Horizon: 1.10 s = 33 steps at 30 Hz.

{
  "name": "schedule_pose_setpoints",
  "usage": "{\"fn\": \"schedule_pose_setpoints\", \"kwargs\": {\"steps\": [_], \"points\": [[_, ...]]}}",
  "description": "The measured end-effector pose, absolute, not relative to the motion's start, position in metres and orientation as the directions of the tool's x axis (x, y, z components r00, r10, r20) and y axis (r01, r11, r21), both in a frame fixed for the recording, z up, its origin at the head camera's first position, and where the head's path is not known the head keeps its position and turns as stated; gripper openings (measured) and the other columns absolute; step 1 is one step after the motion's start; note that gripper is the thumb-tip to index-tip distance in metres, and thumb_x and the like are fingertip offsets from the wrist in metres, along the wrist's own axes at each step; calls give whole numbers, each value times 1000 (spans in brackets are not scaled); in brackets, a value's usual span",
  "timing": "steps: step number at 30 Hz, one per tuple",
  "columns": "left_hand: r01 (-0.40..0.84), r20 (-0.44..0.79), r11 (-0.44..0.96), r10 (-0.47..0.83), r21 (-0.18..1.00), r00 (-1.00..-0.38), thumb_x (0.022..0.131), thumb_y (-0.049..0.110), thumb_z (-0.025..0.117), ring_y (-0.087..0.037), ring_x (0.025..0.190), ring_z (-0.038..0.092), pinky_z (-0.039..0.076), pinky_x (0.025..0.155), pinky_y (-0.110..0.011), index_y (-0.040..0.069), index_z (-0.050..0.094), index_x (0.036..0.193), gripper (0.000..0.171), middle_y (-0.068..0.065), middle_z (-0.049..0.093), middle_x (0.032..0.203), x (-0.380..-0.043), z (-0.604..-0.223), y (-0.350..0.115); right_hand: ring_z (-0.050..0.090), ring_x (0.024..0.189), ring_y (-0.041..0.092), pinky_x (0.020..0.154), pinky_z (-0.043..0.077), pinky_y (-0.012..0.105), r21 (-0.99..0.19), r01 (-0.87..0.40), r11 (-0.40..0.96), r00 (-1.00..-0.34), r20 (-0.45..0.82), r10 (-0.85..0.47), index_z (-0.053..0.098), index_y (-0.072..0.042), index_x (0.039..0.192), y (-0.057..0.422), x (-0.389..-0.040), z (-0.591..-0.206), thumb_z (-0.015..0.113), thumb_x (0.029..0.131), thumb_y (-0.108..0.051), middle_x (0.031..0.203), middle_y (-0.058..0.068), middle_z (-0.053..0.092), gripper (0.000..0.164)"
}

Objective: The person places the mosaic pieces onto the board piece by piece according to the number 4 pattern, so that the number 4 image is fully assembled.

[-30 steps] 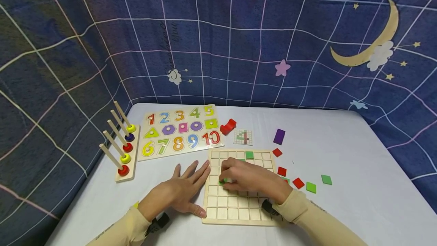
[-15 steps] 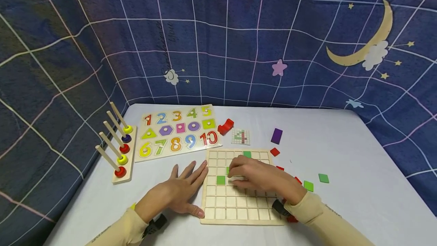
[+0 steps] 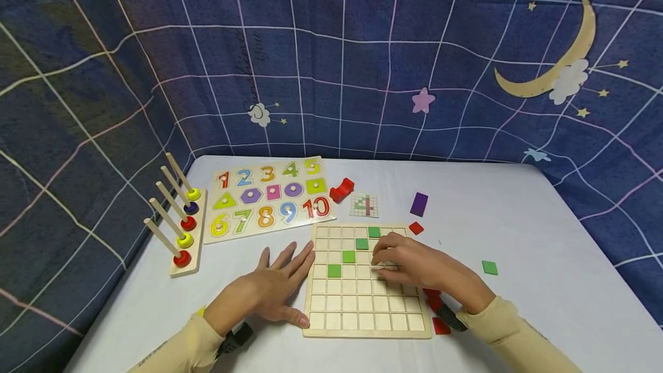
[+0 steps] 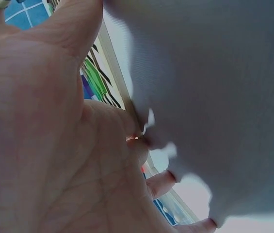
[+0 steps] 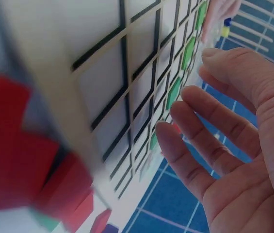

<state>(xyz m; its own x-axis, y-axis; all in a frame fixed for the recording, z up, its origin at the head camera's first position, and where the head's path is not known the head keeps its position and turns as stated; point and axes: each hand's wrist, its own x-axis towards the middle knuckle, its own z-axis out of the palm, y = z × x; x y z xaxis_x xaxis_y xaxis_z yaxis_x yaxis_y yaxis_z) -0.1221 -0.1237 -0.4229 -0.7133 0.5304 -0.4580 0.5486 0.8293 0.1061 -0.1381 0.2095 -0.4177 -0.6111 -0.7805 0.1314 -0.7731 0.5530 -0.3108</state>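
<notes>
A wooden grid board point(image 3: 349, 304) lies on the white table, with several green square tiles point(image 3: 334, 270) set in its cells along a diagonal. My left hand point(image 3: 277, 292) lies spread at the board's left side, thumb and index fingertips right at its edge. Over the right part of the grid hovers my right hand point(image 3: 416, 263), its fingers loosely bent. In the right wrist view the right hand point(image 5: 233, 141) shows a gap between thumb and fingers and no tile in it.
Red square tiles point(image 3: 441, 326) lie along the board's right side, partly under the right wrist. A green tile point(image 3: 489, 267) sits farther right. Behind are a pattern card point(image 3: 365, 205), a purple block point(image 3: 419, 204), a red curved block point(image 3: 342, 190), a number puzzle point(image 3: 248, 236) and a peg stand point(image 3: 201, 229).
My right hand has left the leftmost green tile and moved right across the board, uncovering the diagonal of green tiles. The left hand has kept its place.
</notes>
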Motion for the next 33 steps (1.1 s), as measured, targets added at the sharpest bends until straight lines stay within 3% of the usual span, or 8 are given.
{"fn": "schedule_pose_setpoints", "kwargs": {"steps": [7,16,27,33], "points": [[551,-458,828,531,103,-713,80,83,71,-34,170,8,14,128,-77,16,10,174,130,0,-1,184,-122,-423,-123,64,100,13,86,61,29,-354,-721,596,-669,131,-732,80,-11,101,236,-132,-415,81,94,-6,109,0,70,8],[553,-455,826,535,105,-712,80,83,71,-34,170,8,15,128,-78,15,11,173,130,0,0,184,-122,-422,-123,60,94,13,79,60,27,-356,-631,689,-759,103,-643,77,-19,91,274,-126,-411,83,87,4,104,-4,67,24],[559,-448,821,545,115,-709,80,82,71,-35,170,8,14,128,-78,14,11,174,130,-1,-1,184,-123,-423,-125,64,84,8,75,62,25,-486,-545,683,-793,32,-609,80,-17,94,288,-122,-418,88,88,-10,97,-5,69,13],[558,-447,822,544,113,-710,80,82,71,-35,170,8,14,128,-78,14,11,174,130,-1,-1,184,-123,-424,-124,64,87,8,78,63,26,-512,-488,708,-810,-37,-585,80,-15,105,288,-120,-418,88,88,-13,103,-4,70,19]]}}
